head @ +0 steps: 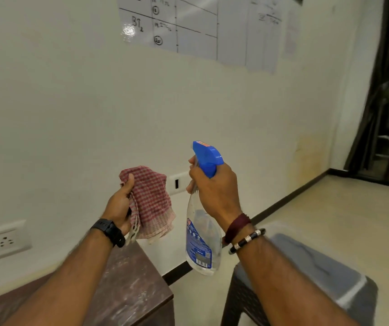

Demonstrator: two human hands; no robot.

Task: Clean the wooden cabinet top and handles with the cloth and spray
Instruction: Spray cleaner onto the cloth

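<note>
1. Hands raised in front of a pale wall, seen from a camera worn on the person's head, both forearms reaching up from the bottom of the view.
2. The left hand (119, 205) is clenched around a folded red-and-white checked cloth (150, 203), thumb pressed on top, the loose hem hanging down above the cabinet's right edge.
3. The right hand (214, 191) grasps the neck of a clear spray bottle (199, 243) with a blue trigger head (206, 157); fingers curl around the front, and the nozzle points left, towards the cloth.
4. The wooden cabinet top (127, 285) lies low in the view beneath the left forearm, dark brown with pale streaks or smears. Only its right end and front right corner show; the handles are out of sight.
5. Progress, as a judgement: the task looks barely begun. Both tools are held in the air, nothing touches the wood, and the top and the handles are all left to do.
6. Room to move: the cabinet's back edge meets the wall, where a socket plate (1, 242) sits just above it. Bare floor separates the cabinet's right edge from a dark woven stool (315, 276) near the right forearm, which narrows the room for stepping that way.
</note>
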